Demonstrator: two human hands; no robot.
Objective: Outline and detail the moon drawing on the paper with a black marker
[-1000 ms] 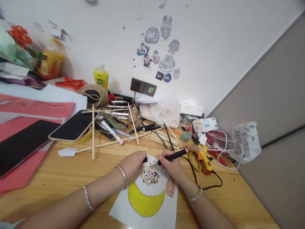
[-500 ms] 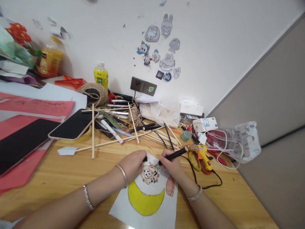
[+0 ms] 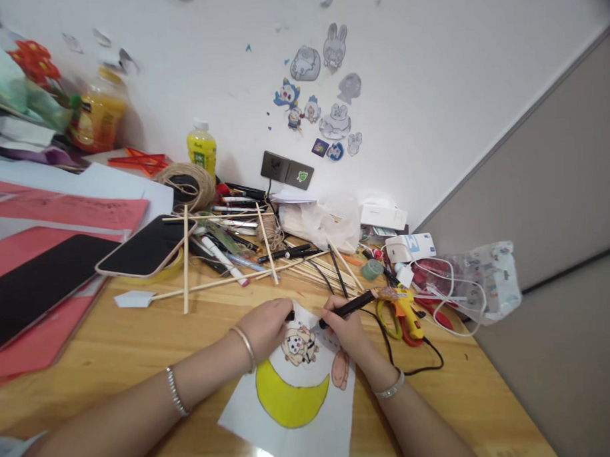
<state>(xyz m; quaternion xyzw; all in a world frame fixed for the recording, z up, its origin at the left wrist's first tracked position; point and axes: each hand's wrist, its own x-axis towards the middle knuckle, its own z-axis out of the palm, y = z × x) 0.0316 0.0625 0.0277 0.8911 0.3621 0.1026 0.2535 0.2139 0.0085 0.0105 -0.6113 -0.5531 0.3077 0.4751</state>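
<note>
A white sheet (image 3: pixel 312 421) with a yellow crescent moon (image 3: pixel 290 402) and a small cartoon animal (image 3: pixel 300 344) lies on the wooden desk (image 3: pixel 139 354). My right hand (image 3: pixel 343 328) grips a black marker (image 3: pixel 348 307), its tip down at the sheet's upper part. My left hand (image 3: pixel 263 328) rests curled on the sheet's upper left edge, pinching a small black piece, perhaps the marker's cap (image 3: pixel 289 316). Both wrists wear bracelets.
Wooden sticks (image 3: pixel 186 259), pens, a twine ball (image 3: pixel 186 186), two dark phones (image 3: pixel 145 247) on pink paper and a yellow bottle (image 3: pixel 201 149) crowd the back. A yellow glue gun (image 3: pixel 405 315), cables and a plastic bag (image 3: pixel 481 275) lie to the right. The desk ends at right.
Almost nothing: my right hand has shifted the marker slightly over the drawing, and the view has drifted a little. My left hand stays put.
</note>
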